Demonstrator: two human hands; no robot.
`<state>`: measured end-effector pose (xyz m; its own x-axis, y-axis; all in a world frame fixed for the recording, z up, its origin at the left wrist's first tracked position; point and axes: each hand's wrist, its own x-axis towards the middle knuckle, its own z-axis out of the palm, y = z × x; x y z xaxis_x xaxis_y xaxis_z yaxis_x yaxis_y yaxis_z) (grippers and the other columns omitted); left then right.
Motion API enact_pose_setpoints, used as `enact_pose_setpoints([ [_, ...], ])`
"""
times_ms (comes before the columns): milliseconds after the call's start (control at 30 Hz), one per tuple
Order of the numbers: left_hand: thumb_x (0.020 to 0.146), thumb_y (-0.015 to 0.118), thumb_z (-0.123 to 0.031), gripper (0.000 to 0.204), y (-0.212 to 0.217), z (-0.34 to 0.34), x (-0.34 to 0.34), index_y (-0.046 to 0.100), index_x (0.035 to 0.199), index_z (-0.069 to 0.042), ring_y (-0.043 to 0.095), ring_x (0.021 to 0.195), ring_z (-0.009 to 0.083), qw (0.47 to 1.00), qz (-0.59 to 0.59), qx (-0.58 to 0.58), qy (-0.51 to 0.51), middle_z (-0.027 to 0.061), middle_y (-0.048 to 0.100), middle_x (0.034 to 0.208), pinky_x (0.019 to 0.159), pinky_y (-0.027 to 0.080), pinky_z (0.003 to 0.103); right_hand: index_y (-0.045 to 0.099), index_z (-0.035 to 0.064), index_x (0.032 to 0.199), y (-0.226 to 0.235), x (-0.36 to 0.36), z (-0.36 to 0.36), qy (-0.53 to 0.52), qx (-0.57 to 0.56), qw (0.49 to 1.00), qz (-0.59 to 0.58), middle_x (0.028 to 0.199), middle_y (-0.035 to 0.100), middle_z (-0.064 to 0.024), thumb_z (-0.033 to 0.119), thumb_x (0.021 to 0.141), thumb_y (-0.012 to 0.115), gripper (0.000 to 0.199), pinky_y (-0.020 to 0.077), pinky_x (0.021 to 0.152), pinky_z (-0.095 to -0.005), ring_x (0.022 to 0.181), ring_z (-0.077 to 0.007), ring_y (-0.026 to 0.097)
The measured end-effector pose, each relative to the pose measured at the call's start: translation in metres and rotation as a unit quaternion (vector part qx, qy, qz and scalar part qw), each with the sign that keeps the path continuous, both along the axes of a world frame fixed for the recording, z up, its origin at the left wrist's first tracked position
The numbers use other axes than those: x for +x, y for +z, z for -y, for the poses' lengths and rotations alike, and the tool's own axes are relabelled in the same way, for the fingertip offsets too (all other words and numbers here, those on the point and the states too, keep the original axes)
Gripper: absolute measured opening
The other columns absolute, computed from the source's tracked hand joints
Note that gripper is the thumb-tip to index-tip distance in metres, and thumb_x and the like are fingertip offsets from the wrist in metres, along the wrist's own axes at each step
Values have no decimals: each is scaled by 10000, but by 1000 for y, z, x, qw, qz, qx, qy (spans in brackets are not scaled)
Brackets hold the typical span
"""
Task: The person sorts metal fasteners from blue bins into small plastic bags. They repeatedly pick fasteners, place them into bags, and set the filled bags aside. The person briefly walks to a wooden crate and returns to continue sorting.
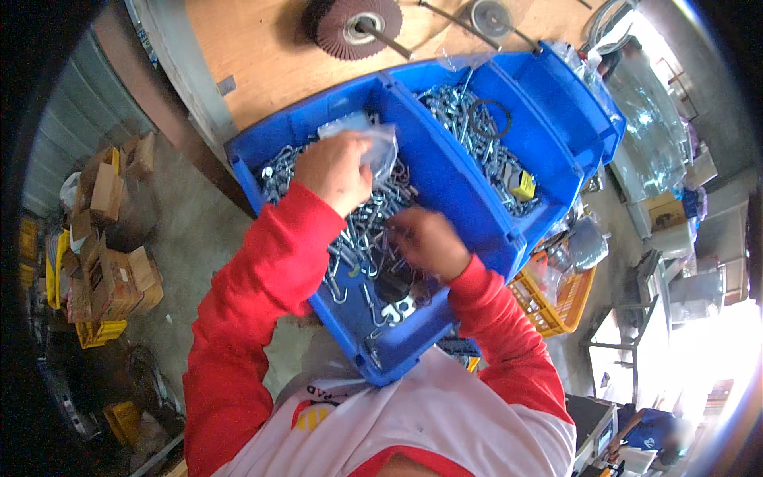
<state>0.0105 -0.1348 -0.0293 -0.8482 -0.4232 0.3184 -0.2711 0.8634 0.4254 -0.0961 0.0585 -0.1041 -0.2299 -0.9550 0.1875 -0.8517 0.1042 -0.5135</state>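
In front of me, a blue bin (469,215) holds a heap of metal bolts and hooks (373,215). Above the heap my left hand (338,171) is closed on a clear plastic bag (385,151), which sticks out past its fingers. My right hand (433,242) reaches down over the hardware in the same bin; its fingers are smeared by motion, so whether they grip a piece is hidden. At the bin's near end lie loose hooks (339,290) and a small pale metal bracket (397,310).
A second blue bin (548,119) to the right holds more bolts, a dark ring (489,119) and a small yellow box (522,185). Behind, a flap wheel (358,28) lies on the wooden bench (262,48). An orange crate (568,298) stands right, cardboard boxes (119,278) left. Another person (652,429) is lower right.
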Motion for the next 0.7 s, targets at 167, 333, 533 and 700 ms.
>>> enact_pose_setpoints([
  [167,790,734,-151,348,-3,-7,4,736,1113,-21,694,1049,352,999,35,1,-33,178,717,1164,938,549,424,740,120,1052,-10,24,0,149,106,953,-242,1187,577,-119,147,785,664,278,522,874,-434,1042,-310,588],
  [333,804,749,-201,351,-5,-5,5,741,1105,-21,695,1036,349,999,35,19,-24,177,724,1134,932,543,433,717,73,1006,9,3,-9,141,62,983,-97,1091,589,-128,133,802,678,216,526,848,-425,1010,-325,594],
  [533,817,764,-277,354,-23,-1,-1,749,1078,-38,700,987,373,998,-2,5,-62,195,721,1062,872,553,477,645,22,989,0,-21,-20,25,22,997,-63,989,598,-167,24,803,647,186,522,850,-466,990,-362,614],
  [700,790,776,-225,349,-24,3,-1,749,1058,-2,697,964,392,995,-20,10,-96,215,722,1044,856,556,462,718,65,1018,-32,-7,-3,53,76,983,-160,1050,661,-176,97,836,613,212,565,903,-474,1091,-362,652],
])
